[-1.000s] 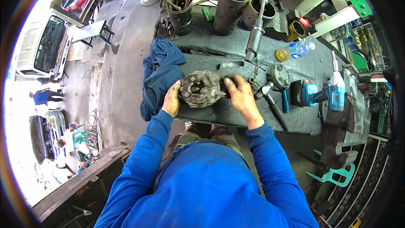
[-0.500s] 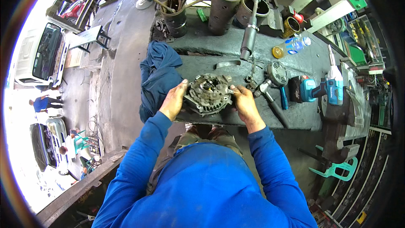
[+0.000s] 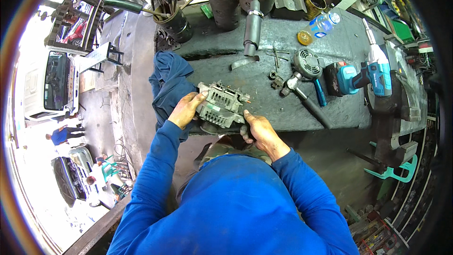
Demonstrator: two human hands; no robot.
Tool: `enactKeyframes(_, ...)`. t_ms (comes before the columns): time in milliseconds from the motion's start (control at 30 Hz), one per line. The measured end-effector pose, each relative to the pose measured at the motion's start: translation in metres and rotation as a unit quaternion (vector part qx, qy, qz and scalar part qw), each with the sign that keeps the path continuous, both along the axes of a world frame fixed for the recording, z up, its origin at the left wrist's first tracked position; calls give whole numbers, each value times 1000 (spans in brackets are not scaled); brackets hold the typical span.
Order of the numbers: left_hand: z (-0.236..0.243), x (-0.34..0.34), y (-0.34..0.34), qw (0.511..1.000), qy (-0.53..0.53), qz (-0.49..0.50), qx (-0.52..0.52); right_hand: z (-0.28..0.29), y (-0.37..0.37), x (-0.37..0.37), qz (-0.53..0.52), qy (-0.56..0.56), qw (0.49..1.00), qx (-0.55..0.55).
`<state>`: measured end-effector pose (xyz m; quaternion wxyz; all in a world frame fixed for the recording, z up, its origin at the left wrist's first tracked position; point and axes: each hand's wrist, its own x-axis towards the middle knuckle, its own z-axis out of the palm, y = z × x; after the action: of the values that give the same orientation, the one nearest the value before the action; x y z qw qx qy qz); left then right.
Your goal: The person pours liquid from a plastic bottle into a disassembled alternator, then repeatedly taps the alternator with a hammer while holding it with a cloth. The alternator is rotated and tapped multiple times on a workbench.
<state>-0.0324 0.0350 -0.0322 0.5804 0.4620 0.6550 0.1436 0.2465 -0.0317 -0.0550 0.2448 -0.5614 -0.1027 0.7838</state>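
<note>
I grip a grimy silver alternator (image 3: 219, 106) at the bench's near edge, side-on, with its ribbed pulley low. My left hand (image 3: 186, 111) holds its left side, thumb on top; my right hand (image 3: 255, 132) holds its lower right bracket. A dark blue cloth (image 3: 167, 80) lies left of it. To its right are small sockets (image 3: 276, 80), a ratchet with a long black handle (image 3: 314, 111), a round slotted fan cover (image 3: 306, 63) and a blue-handled tool (image 3: 320, 92). A curved metal strip (image 3: 245, 62) lies beyond the alternator.
Beyond, on the dark bench (image 3: 212, 42), stand metal cylinders (image 3: 222, 2) holding tools, a bottle with yellow liquid (image 3: 306, 35) and a vertical grey tool (image 3: 252, 28). Right lies a cordless impact wrench (image 3: 373, 80); a green chair (image 3: 401, 170) is below. People (image 3: 61, 134) and vehicles (image 3: 52, 85) are at left.
The alternator has turned from showing its flat round face to its slotted side, with the pulley downward. Both hands moved with it, my right hand lower and leftward. The view has shifted too.
</note>
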Motion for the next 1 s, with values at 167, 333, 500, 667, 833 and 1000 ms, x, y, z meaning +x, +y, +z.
enactKeyframes(167, 39, 15, -15, 942, 289, -76, 155, 14, -17, 42, 177, -177, 948, 197)
enactKeyframes(333, 62, 56, -14, 938, 302, -136, 99, 18, -4, 114, 116, -673, 616, 393)
enactKeyframes(500, 53, 70, -1, 932, 297, -185, 95, -15, 26, 155, 273, -735, 492, 378)
enactKeyframes(667, 53, 57, -10, 902, 316, -231, 181, -19, 39, 164, 287, -714, 500, 396)
enactKeyframes(833, 65, -6, -17, 903, 309, -3, 300, 11, 13, 167, 163, -611, 613, 474)
enactKeyframes(1000, 44, -53, -5, 844, 475, 15, 247, 39, -22, 159, 76, -520, 703, 478)
